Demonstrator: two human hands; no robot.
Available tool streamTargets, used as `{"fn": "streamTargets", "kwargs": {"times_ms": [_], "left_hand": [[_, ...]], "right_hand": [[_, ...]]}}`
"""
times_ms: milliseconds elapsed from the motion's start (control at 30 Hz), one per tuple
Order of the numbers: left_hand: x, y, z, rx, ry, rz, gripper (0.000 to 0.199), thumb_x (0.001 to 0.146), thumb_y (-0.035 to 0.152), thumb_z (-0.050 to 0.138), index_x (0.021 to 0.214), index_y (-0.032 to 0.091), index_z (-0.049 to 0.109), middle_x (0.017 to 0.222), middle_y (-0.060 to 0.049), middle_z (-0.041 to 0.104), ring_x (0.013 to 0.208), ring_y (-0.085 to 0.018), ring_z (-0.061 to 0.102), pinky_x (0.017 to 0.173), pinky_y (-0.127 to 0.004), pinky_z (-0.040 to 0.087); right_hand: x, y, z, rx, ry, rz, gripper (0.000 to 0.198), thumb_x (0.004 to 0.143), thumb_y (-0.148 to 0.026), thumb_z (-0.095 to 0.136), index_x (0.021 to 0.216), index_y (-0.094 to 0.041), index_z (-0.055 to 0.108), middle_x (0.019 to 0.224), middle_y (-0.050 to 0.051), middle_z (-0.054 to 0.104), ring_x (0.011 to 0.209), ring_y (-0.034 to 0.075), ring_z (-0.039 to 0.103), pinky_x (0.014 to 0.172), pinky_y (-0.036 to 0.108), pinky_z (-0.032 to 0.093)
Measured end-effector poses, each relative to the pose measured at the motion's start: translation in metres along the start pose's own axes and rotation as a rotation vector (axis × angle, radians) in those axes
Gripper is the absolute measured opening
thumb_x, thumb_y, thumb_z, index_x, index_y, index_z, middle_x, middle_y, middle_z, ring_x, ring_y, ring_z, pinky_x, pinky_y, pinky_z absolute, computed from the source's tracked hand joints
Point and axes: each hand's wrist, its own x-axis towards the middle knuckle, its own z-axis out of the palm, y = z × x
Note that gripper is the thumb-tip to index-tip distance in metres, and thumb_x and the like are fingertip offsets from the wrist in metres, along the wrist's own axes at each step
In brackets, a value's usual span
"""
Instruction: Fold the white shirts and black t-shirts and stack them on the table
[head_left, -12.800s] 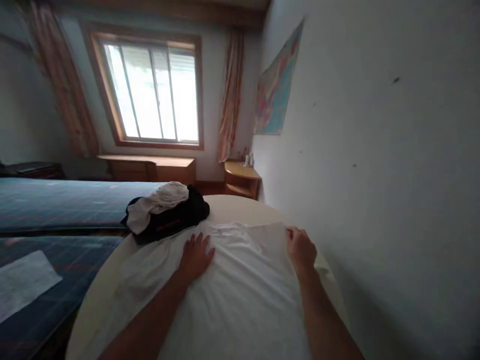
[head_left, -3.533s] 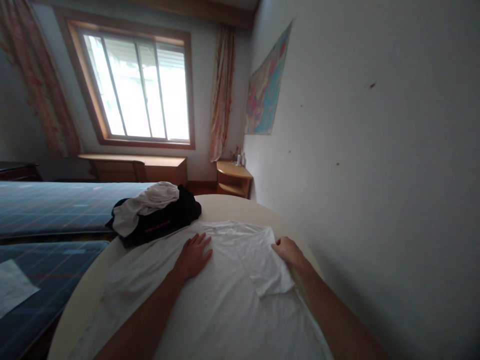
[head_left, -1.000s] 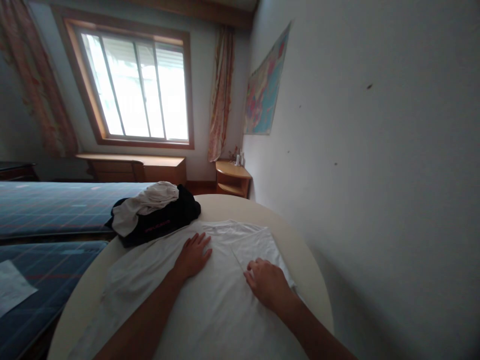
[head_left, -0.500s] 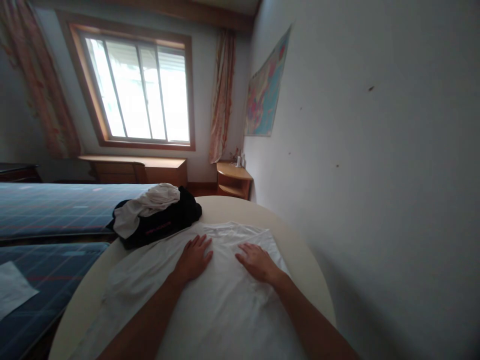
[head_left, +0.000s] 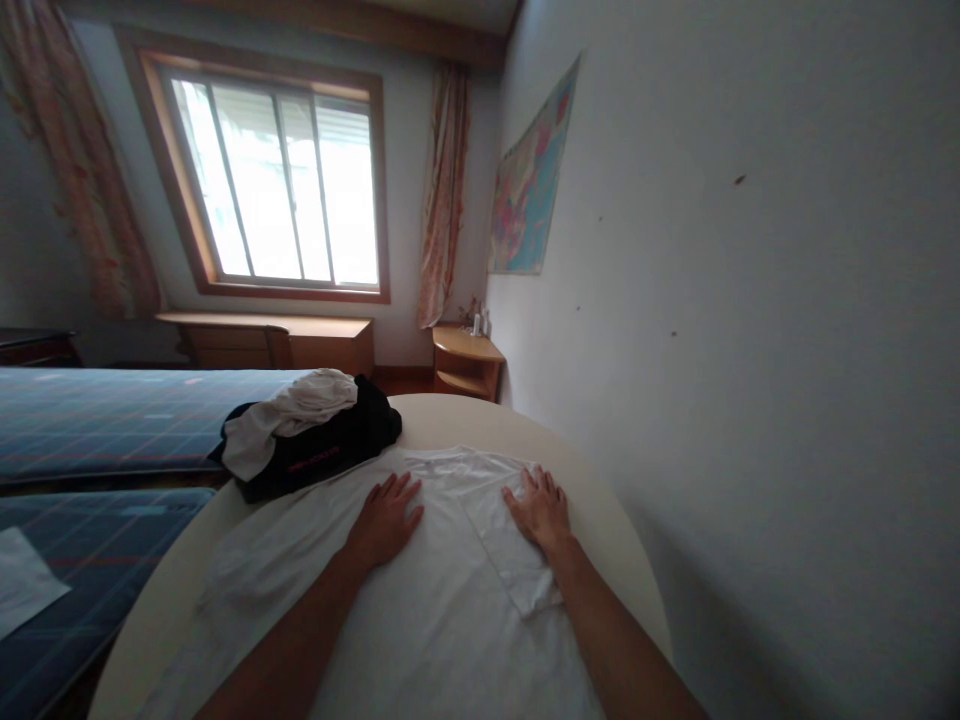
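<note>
Smoothing the folded-in sleeve (head_left: 506, 560) seemed the step in hand; the shirt (head_left: 442, 620) lay with collar (head_left: 450, 459) toward the far edge of the table (head_left: 480, 420); left hand (head_left: 386, 520) and right hand (head_left: 538, 508) rested spread, gripping nothing; the next move likely needed even pressure.

Patterned curtains (head_left: 442, 200) flank a wood-framed window (head_left: 262, 185), with a wooden desk (head_left: 330, 345) below. A colourful map (head_left: 532, 180) hangs on the right-hand wall (head_left: 750, 400); white paper (head_left: 26, 582) lies on the nearer plaid mattress (head_left: 127, 540).

left hand (head_left: 385, 522): palm down, fingers (head_left: 406, 492) spread | right hand (head_left: 540, 510): palm down, splayed | forearms (head_left: 289, 625) angled inward
</note>
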Motion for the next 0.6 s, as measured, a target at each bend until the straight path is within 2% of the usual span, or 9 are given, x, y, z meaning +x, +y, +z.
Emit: {"fn": "streamTargets", "kwargs": {"times_ms": [100,200,300,433,533,600], "left_hand": [[0.0001,-0.0010,0.0009,-0.005,-0.001,0.002,0.050,0.096,0.039,0.041,0.144,0.024,0.045,0.154,-0.006,0.039,0.143,-0.027,0.030,0.116,-0.048,0.025],[0.0005,-0.0011,0.0011,-0.001,-0.014,-0.001,0.051,0.096,0.039,0.041,0.144,0.024,0.045,0.154,-0.005,0.038,0.144,-0.028,0.029,0.117,-0.049,0.025],[0.0005,0.0000,-0.0004,0.005,-0.025,-0.003,0.051,0.096,0.039,0.041,0.144,0.024,0.045,0.155,-0.005,0.037,0.144,-0.029,0.029,0.117,-0.049,0.025],[0.0001,0.0014,-0.0031,0.011,-0.043,-0.007,0.051,0.096,0.038,0.040,0.145,0.024,0.045,0.155,-0.005,0.036,0.144,-0.029,0.028,0.117,-0.049,0.024],[0.0000,0.0014,-0.0035,0.005,-0.043,-0.008,0.051,0.096,0.039,0.040,0.145,0.024,0.044,0.155,-0.005,0.036,0.145,-0.028,0.027,0.117,-0.049,0.024],[0.0000,0.0013,-0.0032,0.000,-0.042,-0.010,0.051,0.096,0.039,0.040,0.145,0.024,0.044,0.155,-0.006,0.036,0.145,-0.028,0.027,0.117,-0.049,0.023]], "right_hand": [[0.0009,0.0007,-0.0001,0.008,-0.011,-0.033,0.074,0.092,-0.062,0.033,0.150,-0.017,0.035,0.160,0.015,0.020,0.146,0.032,0.016,0.114,0.052,0.013],[0.0015,0.0019,0.0003,0.017,-0.014,-0.052,0.074,0.091,-0.063,0.033,0.150,-0.017,0.036,0.159,0.015,0.024,0.145,0.031,0.019,0.114,0.052,0.013],[0.0011,0.0027,0.0011,0.020,-0.001,-0.089,0.073,0.092,-0.062,0.032,0.149,-0.018,0.037,0.158,0.014,0.027,0.146,0.030,0.017,0.115,0.051,0.011],[0.0013,0.0024,0.0015,0.043,-0.031,-0.134,0.073,0.092,-0.063,0.033,0.150,-0.018,0.036,0.158,0.013,0.027,0.147,0.028,0.016,0.115,0.048,0.014],[0.0028,0.0030,0.0004,0.054,-0.019,-0.142,0.070,0.092,-0.062,0.036,0.148,-0.019,0.040,0.157,0.012,0.031,0.146,0.028,0.021,0.115,0.046,0.017],[0.0041,0.0057,-0.0015,0.052,0.039,-0.117,0.066,0.094,-0.055,0.038,0.146,-0.015,0.043,0.154,0.014,0.037,0.143,0.026,0.028,0.114,0.040,0.021]]}}
